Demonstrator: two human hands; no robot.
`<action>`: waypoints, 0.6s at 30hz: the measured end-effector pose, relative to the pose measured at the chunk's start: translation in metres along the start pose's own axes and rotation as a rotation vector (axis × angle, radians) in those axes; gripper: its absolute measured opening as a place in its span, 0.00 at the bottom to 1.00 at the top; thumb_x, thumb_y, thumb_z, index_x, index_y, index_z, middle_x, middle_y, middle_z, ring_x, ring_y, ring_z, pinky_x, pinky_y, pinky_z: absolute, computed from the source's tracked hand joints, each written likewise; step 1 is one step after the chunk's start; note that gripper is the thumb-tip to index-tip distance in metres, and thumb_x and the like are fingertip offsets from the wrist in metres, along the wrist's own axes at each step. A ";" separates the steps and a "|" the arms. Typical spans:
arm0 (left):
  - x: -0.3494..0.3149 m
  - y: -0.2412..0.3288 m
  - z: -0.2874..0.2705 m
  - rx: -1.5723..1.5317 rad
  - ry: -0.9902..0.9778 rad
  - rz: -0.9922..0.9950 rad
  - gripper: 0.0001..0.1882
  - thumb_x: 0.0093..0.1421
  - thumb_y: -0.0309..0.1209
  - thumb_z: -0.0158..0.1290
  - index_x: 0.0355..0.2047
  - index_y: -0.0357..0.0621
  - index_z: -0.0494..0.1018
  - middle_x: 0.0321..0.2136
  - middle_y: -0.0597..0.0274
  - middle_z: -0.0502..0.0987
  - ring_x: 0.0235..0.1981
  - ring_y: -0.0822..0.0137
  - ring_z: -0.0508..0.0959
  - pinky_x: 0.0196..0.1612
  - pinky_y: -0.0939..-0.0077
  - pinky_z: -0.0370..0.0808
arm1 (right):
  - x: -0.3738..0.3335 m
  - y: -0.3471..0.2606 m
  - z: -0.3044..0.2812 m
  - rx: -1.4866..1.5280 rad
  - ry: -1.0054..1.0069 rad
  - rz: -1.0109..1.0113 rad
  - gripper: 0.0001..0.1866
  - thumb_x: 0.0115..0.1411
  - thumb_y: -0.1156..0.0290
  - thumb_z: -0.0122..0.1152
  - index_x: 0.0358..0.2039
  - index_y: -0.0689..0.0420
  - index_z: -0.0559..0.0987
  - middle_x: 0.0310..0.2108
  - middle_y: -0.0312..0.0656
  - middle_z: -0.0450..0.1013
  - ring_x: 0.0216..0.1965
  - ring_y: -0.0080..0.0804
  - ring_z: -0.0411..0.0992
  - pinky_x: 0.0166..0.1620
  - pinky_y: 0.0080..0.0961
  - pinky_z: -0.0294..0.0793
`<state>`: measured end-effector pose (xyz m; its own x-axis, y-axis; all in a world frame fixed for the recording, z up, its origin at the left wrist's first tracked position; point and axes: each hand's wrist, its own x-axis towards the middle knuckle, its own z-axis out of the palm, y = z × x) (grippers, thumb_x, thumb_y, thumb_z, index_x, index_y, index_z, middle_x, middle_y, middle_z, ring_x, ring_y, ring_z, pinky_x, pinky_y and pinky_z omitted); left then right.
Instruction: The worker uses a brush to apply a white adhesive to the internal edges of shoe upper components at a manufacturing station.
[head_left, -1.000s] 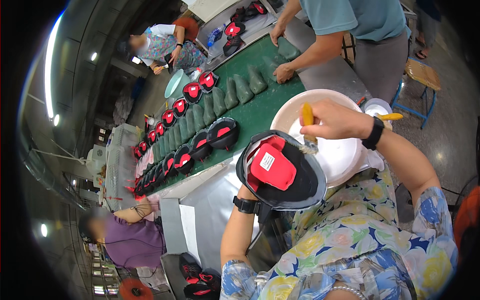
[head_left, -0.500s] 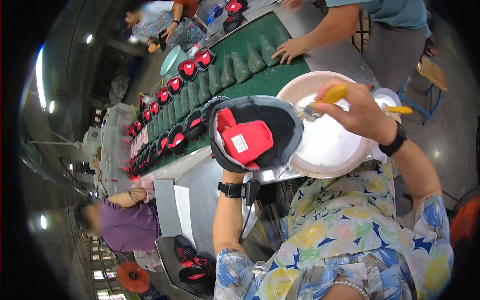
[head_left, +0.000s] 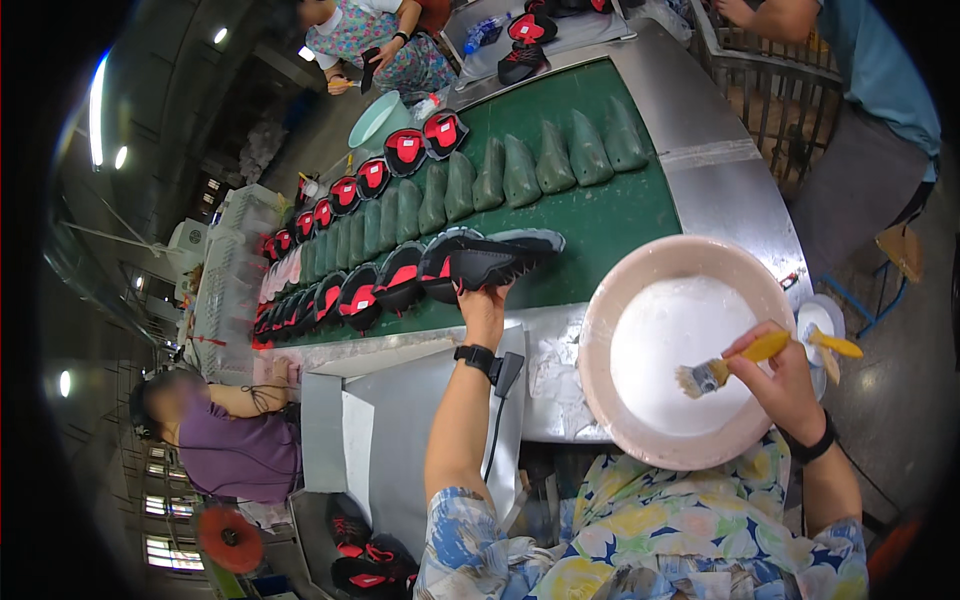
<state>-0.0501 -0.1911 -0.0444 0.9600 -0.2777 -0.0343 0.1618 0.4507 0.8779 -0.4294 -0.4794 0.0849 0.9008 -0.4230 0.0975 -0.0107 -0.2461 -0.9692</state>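
Left hand (head_left: 484,303): stretched out to the belt, fingers closed on the near edge of a black shoe upper (head_left: 487,258) with red inlay, resting on the green conveyor belt (head_left: 610,215) at the end of a row of similar uppers (head_left: 350,295). Right hand (head_left: 785,380): closed around the yellow handle of a brush (head_left: 725,364), bristles pale and wet-looking, held over the white contents of a wide pinkish basin (head_left: 610,330) on the near side of the metal bench (head_left: 720,170).

Handling, judged: upper likely light and pliable, mesh or synthetic, shape kept only by the last inside if any; cannot tell from here. Best hold at the rim or heel edge, as now, clear of any coated surface. Brush light, rigid handle; bristles probably sticky, drip risk off the basin edge.

Materials: belt matte green, slightly textured; bench brushed steel, smeared white near the basin. Basin smooth plastic, round, shallow. Grey-green foot-shaped lasts (head_left: 545,160) in a second row behind the uppers, smooth, moulded. Second yellow-handled brush (head_left: 833,345) on a small white tub (head_left: 815,320) right of the basin. Black watch (head_left: 474,356) on left wrist.
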 end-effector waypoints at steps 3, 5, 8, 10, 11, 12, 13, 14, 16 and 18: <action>0.035 -0.029 0.007 -0.053 0.091 0.051 0.21 0.66 0.21 0.49 0.59 0.47 0.66 0.51 0.58 0.75 0.50 0.58 0.78 0.46 0.62 0.84 | 0.000 0.002 -0.003 0.099 0.037 0.121 0.08 0.58 0.75 0.64 0.37 0.61 0.76 0.34 0.40 0.78 0.38 0.26 0.76 0.45 0.23 0.73; 0.044 -0.045 -0.028 0.603 0.275 0.145 0.33 0.66 0.21 0.48 0.69 0.44 0.50 0.57 0.48 0.68 0.53 0.53 0.76 0.48 0.61 0.83 | 0.003 -0.009 0.000 0.053 -0.021 0.130 0.08 0.58 0.76 0.64 0.38 0.60 0.76 0.35 0.40 0.77 0.39 0.26 0.76 0.47 0.23 0.73; 0.031 -0.046 -0.062 1.367 0.202 0.300 0.34 0.58 0.17 0.50 0.66 0.37 0.56 0.51 0.42 0.72 0.52 0.47 0.75 0.51 0.57 0.78 | 0.005 -0.008 0.000 0.043 -0.035 0.132 0.08 0.59 0.77 0.63 0.38 0.60 0.76 0.36 0.40 0.77 0.40 0.26 0.75 0.48 0.22 0.73; 0.013 -0.019 -0.060 1.610 0.028 0.331 0.30 0.56 0.18 0.53 0.61 0.35 0.64 0.48 0.37 0.73 0.50 0.42 0.75 0.53 0.58 0.72 | 0.006 -0.001 0.001 0.122 0.011 0.185 0.08 0.59 0.78 0.63 0.38 0.61 0.75 0.38 0.40 0.75 0.41 0.26 0.74 0.48 0.23 0.73; -0.002 0.001 -0.064 1.513 0.002 0.477 0.24 0.57 0.19 0.54 0.56 0.37 0.69 0.47 0.43 0.75 0.48 0.44 0.76 0.52 0.58 0.73 | 0.007 0.000 0.001 0.123 -0.022 0.187 0.08 0.59 0.78 0.63 0.38 0.61 0.75 0.38 0.40 0.75 0.41 0.26 0.74 0.48 0.23 0.73; -0.020 0.029 -0.051 1.465 -0.035 0.372 0.24 0.58 0.20 0.53 0.57 0.37 0.68 0.48 0.43 0.74 0.50 0.44 0.75 0.54 0.57 0.72 | 0.007 0.006 -0.002 0.098 0.002 0.181 0.08 0.59 0.78 0.63 0.39 0.61 0.75 0.38 0.40 0.74 0.41 0.26 0.74 0.48 0.23 0.73; -0.042 0.060 -0.046 1.416 -0.058 0.272 0.24 0.58 0.20 0.52 0.57 0.38 0.68 0.49 0.44 0.73 0.52 0.43 0.73 0.55 0.56 0.70 | 0.006 0.006 -0.006 0.076 0.017 0.169 0.08 0.59 0.79 0.62 0.39 0.61 0.75 0.39 0.40 0.74 0.42 0.26 0.74 0.48 0.23 0.73; -0.065 0.085 -0.066 1.531 -0.023 0.351 0.24 0.59 0.21 0.52 0.57 0.39 0.68 0.49 0.44 0.73 0.52 0.44 0.73 0.56 0.57 0.70 | 0.008 0.003 -0.006 0.112 -0.001 0.156 0.08 0.61 0.79 0.61 0.41 0.61 0.74 0.39 0.40 0.73 0.43 0.26 0.74 0.48 0.22 0.73; -0.121 0.142 -0.132 1.735 0.054 0.509 0.24 0.60 0.24 0.52 0.58 0.40 0.67 0.51 0.45 0.72 0.56 0.45 0.70 0.59 0.57 0.67 | 0.010 0.002 -0.004 0.126 -0.052 0.140 0.08 0.61 0.79 0.61 0.41 0.62 0.74 0.39 0.40 0.73 0.43 0.26 0.74 0.48 0.21 0.73; -0.214 0.207 -0.232 1.884 0.397 0.381 0.27 0.60 0.27 0.54 0.60 0.36 0.65 0.57 0.44 0.69 0.60 0.46 0.68 0.63 0.57 0.64 | 0.014 -0.004 0.014 0.109 -0.102 0.096 0.08 0.62 0.79 0.60 0.41 0.62 0.74 0.39 0.40 0.73 0.43 0.25 0.74 0.48 0.21 0.73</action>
<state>-0.1691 0.1584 0.0340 0.9121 -0.1058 0.3962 -0.1825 -0.9699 0.1610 -0.4109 -0.4724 0.0868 0.9373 -0.3482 -0.0150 -0.0569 -0.1103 -0.9923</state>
